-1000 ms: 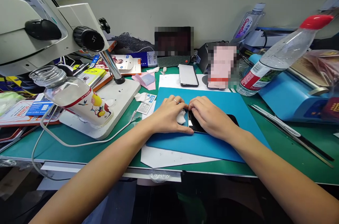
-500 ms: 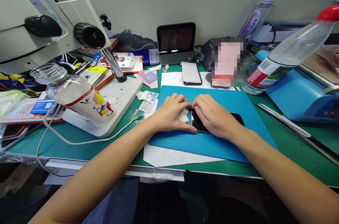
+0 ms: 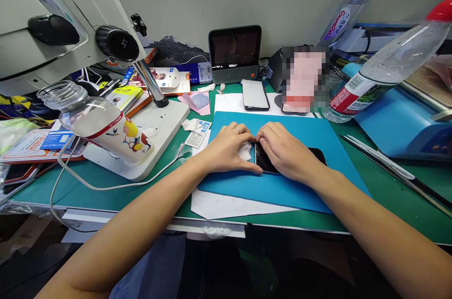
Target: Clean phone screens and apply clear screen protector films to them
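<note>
A black smartphone [image 3: 264, 161] lies face up on a blue mat [image 3: 243, 188]. My left hand [image 3: 229, 149], with a ring on one finger, spans the phone's left end, thumb at the near edge and fingertips at the far corner. Curled over the glass, my right hand [image 3: 282, 150] has its fingertips pressed together at the far left corner, close to the left fingers. Whatever is inside that pinch is hidden. A crumpled white tissue [image 3: 245, 151] sits beneath the left palm. Only the phone's two ends show around the right hand.
A white microscope [image 3: 106, 35] and a glass jar [image 3: 109, 125] stand at left, with a white cable [image 3: 116, 188] along the table. Behind the mat are a smart display [image 3: 235, 52] and another phone [image 3: 254, 94]. At right are a red-capped bottle [image 3: 374, 82] and long thin tools [image 3: 381, 157].
The whole view has shifted slightly. Both hands keep nearly the same hold and place on the phone.
</note>
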`<state>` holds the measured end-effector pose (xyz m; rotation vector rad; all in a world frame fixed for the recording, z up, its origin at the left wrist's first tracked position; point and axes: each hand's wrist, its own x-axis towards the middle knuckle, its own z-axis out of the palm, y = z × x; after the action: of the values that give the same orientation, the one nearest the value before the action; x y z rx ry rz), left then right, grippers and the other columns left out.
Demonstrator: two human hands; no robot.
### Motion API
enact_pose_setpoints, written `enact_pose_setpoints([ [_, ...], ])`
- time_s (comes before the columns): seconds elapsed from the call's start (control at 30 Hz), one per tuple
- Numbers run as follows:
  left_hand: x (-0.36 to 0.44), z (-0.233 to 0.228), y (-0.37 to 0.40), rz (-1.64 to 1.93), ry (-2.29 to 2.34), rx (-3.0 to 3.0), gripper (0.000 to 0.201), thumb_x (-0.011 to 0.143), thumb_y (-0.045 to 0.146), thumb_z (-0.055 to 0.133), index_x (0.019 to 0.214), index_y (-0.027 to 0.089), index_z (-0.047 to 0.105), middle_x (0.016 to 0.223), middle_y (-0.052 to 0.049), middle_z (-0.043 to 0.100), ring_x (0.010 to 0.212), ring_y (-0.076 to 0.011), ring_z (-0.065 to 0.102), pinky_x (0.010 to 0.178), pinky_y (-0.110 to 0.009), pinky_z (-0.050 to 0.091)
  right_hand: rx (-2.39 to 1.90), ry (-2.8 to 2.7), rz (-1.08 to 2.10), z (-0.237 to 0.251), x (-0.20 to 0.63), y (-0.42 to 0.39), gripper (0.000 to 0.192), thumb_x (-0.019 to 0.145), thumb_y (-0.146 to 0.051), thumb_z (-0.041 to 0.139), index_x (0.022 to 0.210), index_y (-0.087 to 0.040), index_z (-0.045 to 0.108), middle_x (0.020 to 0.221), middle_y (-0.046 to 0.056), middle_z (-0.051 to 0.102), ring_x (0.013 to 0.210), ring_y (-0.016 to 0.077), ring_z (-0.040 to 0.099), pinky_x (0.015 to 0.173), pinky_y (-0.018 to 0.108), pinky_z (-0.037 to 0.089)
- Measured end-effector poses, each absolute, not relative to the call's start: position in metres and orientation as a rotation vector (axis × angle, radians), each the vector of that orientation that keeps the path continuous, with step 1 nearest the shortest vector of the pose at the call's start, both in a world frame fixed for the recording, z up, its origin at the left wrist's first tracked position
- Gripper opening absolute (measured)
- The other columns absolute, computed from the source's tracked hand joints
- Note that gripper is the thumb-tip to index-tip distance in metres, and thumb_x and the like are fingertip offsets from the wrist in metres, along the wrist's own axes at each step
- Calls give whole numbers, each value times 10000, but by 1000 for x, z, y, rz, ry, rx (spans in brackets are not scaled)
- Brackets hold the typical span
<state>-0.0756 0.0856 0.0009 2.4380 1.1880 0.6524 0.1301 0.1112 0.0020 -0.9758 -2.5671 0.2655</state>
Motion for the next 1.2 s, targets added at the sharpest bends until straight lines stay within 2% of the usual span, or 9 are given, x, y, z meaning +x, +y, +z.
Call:
enact_pose_setpoints([
  [0.2, -76, 1, 85, 634, 1193, 2438, 665, 663, 627, 857, 1178, 255, 661, 1139, -59, 616, 1057, -282, 525, 946, -415, 412, -966, -2552, 284, 2, 131, 112, 205, 1024, -245, 329, 917, -237, 503, 946, 98, 588, 891, 265, 530, 777, 412, 464],
  [0.83, -76, 5, 84, 646, 1169, 2480, 700, 711, 637, 820, 1247, 225, 641, 1168, -80, 627, 1056, -281, 522, 937, -411, 414, -965, -2484, 345, 0, 134, 112, 220, 1023, -260, 338, 957, -232, 546, 962, 101, 623, 939, 272, 554, 798, 413, 462],
  [1.2, -75, 8, 82, 667, 1141, 2480, 600, 726, 556, 848, 1186, 223, 653, 1166, -77, 629, 1056, -275, 547, 953, -411, 421, -1080, -2342, 686, 18, 138, 114, 266, 1008, -362, 398, 1001, -229, 628, 985, 65, 728, 881, 249, 660, 768, 384, 495],
])
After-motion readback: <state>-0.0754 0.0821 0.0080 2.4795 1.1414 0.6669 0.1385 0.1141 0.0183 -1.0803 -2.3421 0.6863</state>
